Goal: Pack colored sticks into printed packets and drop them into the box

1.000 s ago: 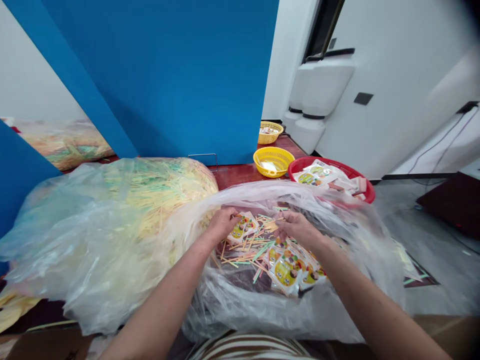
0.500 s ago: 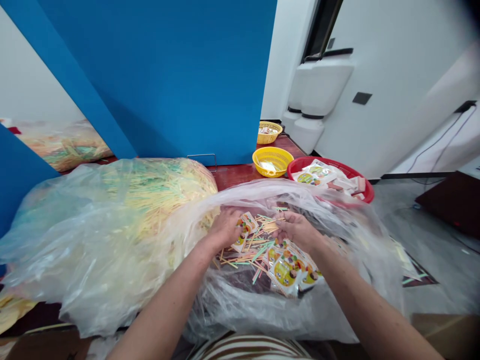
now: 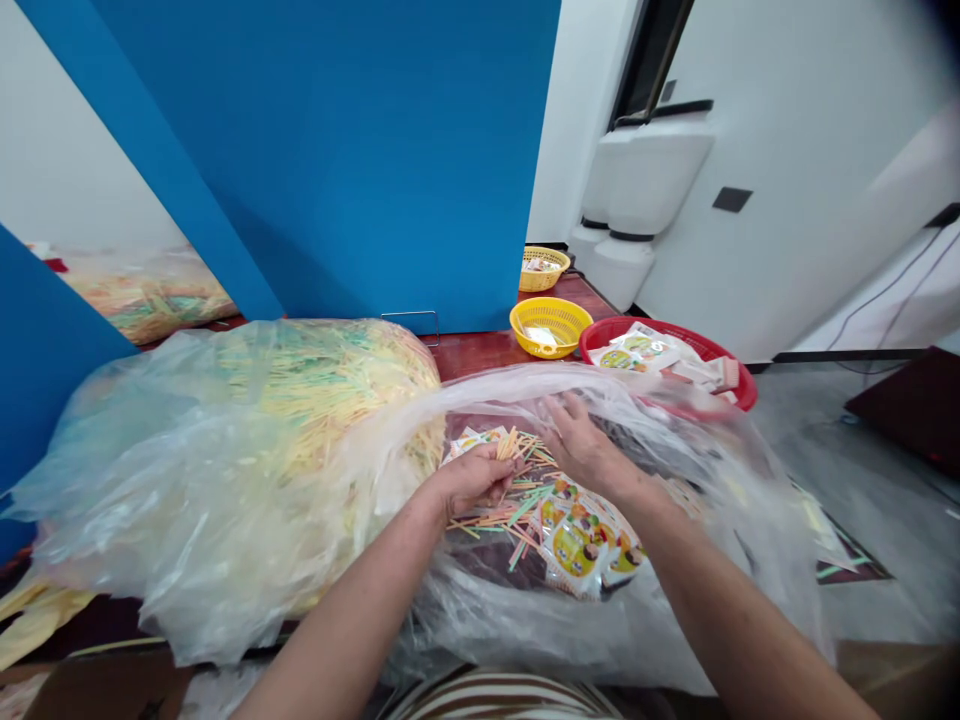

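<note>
Hands apart, both at the mouth of a clear plastic bag [image 3: 600, 630] in the lower middle of the frame. Left hand [image 3: 474, 480] closed around a small bunch of thin coloured sticks [image 3: 510, 510], the stick ends poking out past the fingers. Right hand [image 3: 583, 442] open and empty, fingers spread, pressed against the upper fold of the bag, just beside the heap.

Inside the bag, a loose scatter of orange, green and pale sticks, mixed with printed yellow packets [image 3: 574, 548] just below the right hand. To the left, touching the clear bag, a much larger bulging bag [image 3: 247, 480] packed with pale yellow and green sticks.

Upper middle, on a reddish wooden desk [image 3: 480, 352], a yellow basket [image 3: 551, 327] with a few packets inside, and a smaller yellow basket [image 3: 544, 268] farther back. Right beside them, a red basket [image 3: 626, 326] heaped with packets. Behind the desk, a blue panel [image 3: 315, 150]. At the bottom edge, a striped shirt [image 3: 502, 695]. At right, a grey floor [image 3: 847, 440].
</note>
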`<control>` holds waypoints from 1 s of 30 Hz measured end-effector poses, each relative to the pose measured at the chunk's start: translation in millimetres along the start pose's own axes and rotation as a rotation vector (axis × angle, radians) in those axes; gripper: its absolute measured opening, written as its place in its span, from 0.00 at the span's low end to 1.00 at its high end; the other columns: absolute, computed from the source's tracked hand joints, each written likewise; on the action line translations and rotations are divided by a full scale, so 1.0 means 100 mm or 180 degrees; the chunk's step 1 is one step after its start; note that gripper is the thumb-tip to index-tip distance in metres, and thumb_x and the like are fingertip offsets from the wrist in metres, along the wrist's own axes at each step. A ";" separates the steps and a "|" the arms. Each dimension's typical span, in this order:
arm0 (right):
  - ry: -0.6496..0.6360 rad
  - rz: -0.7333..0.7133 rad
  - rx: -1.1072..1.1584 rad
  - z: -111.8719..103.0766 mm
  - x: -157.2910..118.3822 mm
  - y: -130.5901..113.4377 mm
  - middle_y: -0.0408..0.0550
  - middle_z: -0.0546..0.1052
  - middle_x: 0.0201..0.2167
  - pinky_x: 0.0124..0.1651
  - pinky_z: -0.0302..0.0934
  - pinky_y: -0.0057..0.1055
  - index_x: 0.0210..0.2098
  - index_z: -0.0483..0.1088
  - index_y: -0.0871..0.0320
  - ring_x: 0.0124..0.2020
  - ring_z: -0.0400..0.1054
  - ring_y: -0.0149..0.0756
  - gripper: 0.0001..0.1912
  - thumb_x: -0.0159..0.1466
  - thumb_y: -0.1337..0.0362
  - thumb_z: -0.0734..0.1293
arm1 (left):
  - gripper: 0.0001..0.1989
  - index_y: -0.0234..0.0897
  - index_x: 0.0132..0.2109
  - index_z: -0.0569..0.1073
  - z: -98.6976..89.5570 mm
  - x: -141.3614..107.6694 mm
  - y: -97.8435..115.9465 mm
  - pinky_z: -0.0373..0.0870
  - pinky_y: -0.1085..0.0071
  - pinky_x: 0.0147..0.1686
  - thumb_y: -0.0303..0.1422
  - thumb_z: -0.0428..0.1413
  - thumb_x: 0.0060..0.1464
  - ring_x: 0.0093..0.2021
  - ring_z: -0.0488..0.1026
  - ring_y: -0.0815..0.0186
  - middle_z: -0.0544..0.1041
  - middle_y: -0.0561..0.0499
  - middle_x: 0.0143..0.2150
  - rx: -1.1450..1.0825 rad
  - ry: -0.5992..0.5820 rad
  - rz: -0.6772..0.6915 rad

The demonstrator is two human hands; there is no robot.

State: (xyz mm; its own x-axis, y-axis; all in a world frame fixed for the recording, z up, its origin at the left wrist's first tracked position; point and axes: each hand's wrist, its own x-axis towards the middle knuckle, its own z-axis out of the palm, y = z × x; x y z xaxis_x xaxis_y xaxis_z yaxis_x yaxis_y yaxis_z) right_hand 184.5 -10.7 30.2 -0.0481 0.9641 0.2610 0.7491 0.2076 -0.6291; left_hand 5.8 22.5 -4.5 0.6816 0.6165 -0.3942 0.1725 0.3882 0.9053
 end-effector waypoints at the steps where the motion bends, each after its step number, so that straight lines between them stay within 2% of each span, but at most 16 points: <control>1: 0.0147 -0.0169 -0.0244 0.00 -0.01 0.00 0.59 0.67 0.47 0.43 0.61 0.37 0.52 0.61 0.60 0.43 0.65 0.42 0.20 0.61 0.62 0.58 | 0.12 0.36 0.30 0.63 0.00 -0.01 0.00 0.52 0.78 0.18 0.39 0.54 0.43 0.16 0.55 0.77 0.61 0.60 0.19 0.0138 -0.0004 0.0016; 3: 0.0050 -0.0519 -0.0405 0.04 -0.03 -0.04 0.56 0.68 0.46 0.45 0.59 0.35 0.48 0.64 0.59 0.44 0.63 0.41 0.17 0.61 0.63 0.59 | 0.09 0.35 0.27 0.63 0.03 -0.01 0.01 0.53 0.78 0.19 0.36 0.53 0.44 0.17 0.55 0.76 0.60 0.60 0.18 0.0598 -0.0008 0.0168; 5: -0.0371 -0.0827 -0.0319 0.12 -0.06 -0.10 0.50 0.71 0.35 0.41 0.59 0.31 0.39 0.68 0.58 0.37 0.64 0.36 0.10 0.61 0.66 0.58 | 0.06 0.34 0.24 0.63 0.06 0.01 -0.01 0.52 0.77 0.19 0.31 0.50 0.44 0.18 0.53 0.76 0.58 0.59 0.17 0.1078 0.0000 0.0349; 8: -0.0610 -0.0905 -0.0198 0.24 -0.10 -0.18 0.45 0.68 0.24 0.33 0.56 0.27 0.24 0.68 0.60 0.28 0.61 0.31 0.12 0.60 0.72 0.57 | 0.05 0.34 0.23 0.64 0.09 0.07 -0.09 0.53 0.77 0.19 0.28 0.48 0.44 0.18 0.53 0.75 0.57 0.59 0.17 0.1427 0.0085 0.0394; 10: -0.0692 -0.0846 -0.0161 0.29 -0.13 -0.19 0.44 0.67 0.22 0.31 0.54 0.26 0.21 0.66 0.60 0.26 0.59 0.29 0.13 0.58 0.74 0.57 | 0.05 0.34 0.23 0.65 0.11 0.10 -0.15 0.54 0.77 0.20 0.28 0.48 0.44 0.19 0.55 0.75 0.58 0.59 0.17 0.1543 0.0143 0.0358; 13: -0.0844 -0.0807 -0.0328 0.27 -0.17 -0.17 0.43 0.66 0.20 0.28 0.51 0.26 0.19 0.64 0.60 0.24 0.57 0.29 0.12 0.55 0.75 0.56 | 0.05 0.33 0.23 0.67 0.15 0.10 -0.19 0.57 0.76 0.23 0.27 0.50 0.43 0.21 0.58 0.73 0.61 0.58 0.18 0.1729 0.0227 0.0297; 15: -0.0747 -0.0787 -0.0421 0.21 -0.18 -0.11 0.44 0.65 0.20 0.28 0.51 0.26 0.18 0.63 0.59 0.23 0.56 0.29 0.12 0.54 0.75 0.56 | 0.04 0.33 0.29 0.71 0.16 0.07 -0.12 0.61 0.74 0.27 0.28 0.52 0.43 0.25 0.63 0.70 0.68 0.55 0.23 0.1970 0.0411 0.0346; 18: -0.0523 -0.0577 -0.0435 0.12 -0.16 0.04 0.46 0.66 0.21 0.30 0.53 0.28 0.16 0.61 0.58 0.25 0.57 0.30 0.12 0.54 0.75 0.56 | 0.13 0.35 0.41 0.72 0.06 0.00 0.08 0.64 0.69 0.39 0.32 0.55 0.46 0.40 0.69 0.62 0.73 0.47 0.39 0.3234 0.1336 0.0456; 19: -0.0529 -0.0459 -0.0401 0.11 -0.16 0.11 0.46 0.66 0.21 0.30 0.53 0.29 0.15 0.60 0.58 0.25 0.57 0.31 0.12 0.53 0.74 0.57 | 0.13 0.35 0.42 0.72 0.01 -0.01 0.14 0.63 0.67 0.42 0.34 0.53 0.48 0.43 0.68 0.59 0.73 0.44 0.42 0.3749 0.1620 0.0404; 20: -0.0576 -0.0356 -0.0354 0.11 -0.15 0.16 0.47 0.67 0.21 0.31 0.54 0.29 0.15 0.59 0.57 0.24 0.57 0.31 0.12 0.52 0.74 0.58 | 0.13 0.35 0.42 0.72 -0.05 -0.01 0.19 0.63 0.65 0.44 0.36 0.52 0.50 0.46 0.68 0.57 0.73 0.42 0.44 0.4145 0.1729 0.0300; 22: -0.0689 -0.0216 -0.0227 0.14 -0.14 0.25 0.46 0.67 0.19 0.29 0.54 0.30 0.14 0.59 0.57 0.23 0.57 0.31 0.11 0.50 0.74 0.59 | 0.16 0.36 0.40 0.73 -0.15 0.03 0.23 0.62 0.61 0.46 0.43 0.53 0.48 0.48 0.67 0.53 0.73 0.40 0.46 0.4533 0.1634 0.0010; 24: -0.0684 -0.0163 -0.0157 0.15 -0.14 0.30 0.45 0.66 0.17 0.27 0.55 0.29 0.14 0.59 0.56 0.21 0.56 0.30 0.11 0.50 0.72 0.59 | 0.23 0.36 0.40 0.74 -0.21 0.10 0.20 0.62 0.59 0.46 0.49 0.57 0.41 0.48 0.68 0.50 0.74 0.40 0.46 0.4569 0.1516 -0.0251; 26: -0.0654 -0.0005 0.0080 0.12 -0.13 0.31 0.43 0.66 0.16 0.26 0.55 0.27 0.17 0.62 0.56 0.19 0.57 0.29 0.08 0.52 0.69 0.59 | 0.25 0.36 0.39 0.74 -0.23 0.16 0.15 0.63 0.59 0.44 0.50 0.59 0.36 0.46 0.70 0.50 0.75 0.40 0.44 0.4496 0.1543 -0.0444; 30: -0.0688 0.0781 0.1693 0.05 -0.08 0.28 0.41 0.68 0.17 0.22 0.56 0.26 0.27 0.66 0.59 0.17 0.60 0.28 0.07 0.53 0.61 0.61 | 0.14 0.39 0.34 0.75 -0.21 0.19 0.12 0.64 0.62 0.41 0.43 0.58 0.41 0.42 0.72 0.54 0.77 0.44 0.40 0.4407 0.1558 -0.0430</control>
State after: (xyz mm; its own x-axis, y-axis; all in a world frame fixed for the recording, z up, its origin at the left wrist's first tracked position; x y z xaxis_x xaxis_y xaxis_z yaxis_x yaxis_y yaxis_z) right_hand 203.1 -11.9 6.9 -0.0907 0.9943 -0.0566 0.3263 -0.0240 -0.9450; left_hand 6.1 53.2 -4.5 0.3512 0.9040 -0.2440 0.9329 -0.3156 0.1736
